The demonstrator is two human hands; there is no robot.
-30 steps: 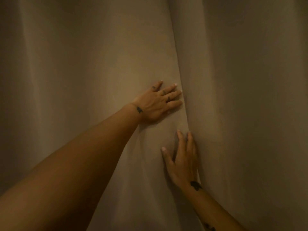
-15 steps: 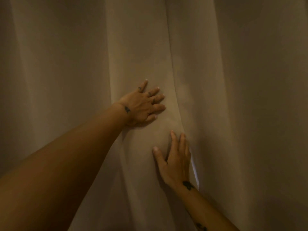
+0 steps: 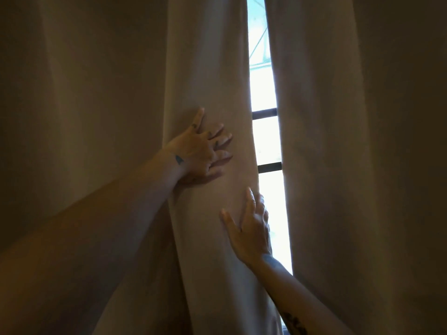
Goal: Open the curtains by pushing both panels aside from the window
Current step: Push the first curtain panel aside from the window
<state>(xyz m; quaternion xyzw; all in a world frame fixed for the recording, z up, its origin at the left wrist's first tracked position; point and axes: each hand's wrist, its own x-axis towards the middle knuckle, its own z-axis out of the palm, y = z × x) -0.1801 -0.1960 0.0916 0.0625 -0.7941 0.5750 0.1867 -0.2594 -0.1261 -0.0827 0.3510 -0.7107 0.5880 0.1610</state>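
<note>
Window mostly hidden behind curtains

A bright gap of window (barred) has opened beside the left panel, now pushed leftward.

place: you stand in what looks like a home room, dim | evidence: beige curtain panel under your fingers, second panel beyond your fingertips | window with dark crossbars lit bright in the gap just past your fingers | room type: cannot tell
</note>
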